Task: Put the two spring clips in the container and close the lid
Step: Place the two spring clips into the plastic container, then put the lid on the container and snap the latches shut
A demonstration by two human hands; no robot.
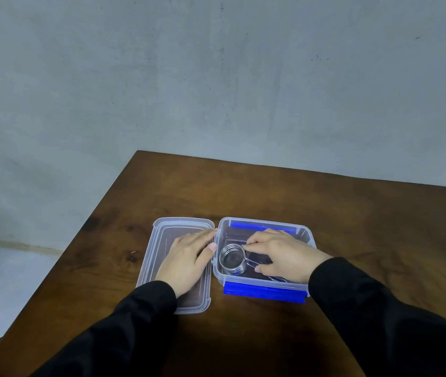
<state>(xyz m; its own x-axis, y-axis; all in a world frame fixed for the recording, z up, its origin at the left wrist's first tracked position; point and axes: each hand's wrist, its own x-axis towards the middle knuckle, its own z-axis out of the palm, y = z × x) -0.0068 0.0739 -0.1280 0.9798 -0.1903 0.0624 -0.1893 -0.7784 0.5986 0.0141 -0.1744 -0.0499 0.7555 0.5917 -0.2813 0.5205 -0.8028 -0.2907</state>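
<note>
Left hand (186,258) flat, fingers spread on lid (162,240) | right hand (281,254) pinching spring clip (232,259) inside container (304,235) | second clip half-hidden | table (352,213)

Dark brown wooden table (352,213), grain showing, far corner toward a grey wall. Resting on it, near the front edge: clear plastic container (304,235) with blue latches on far and near sides. Just left of it, touching at the rim, clear lid (159,240) lying flat on the wood.
</note>
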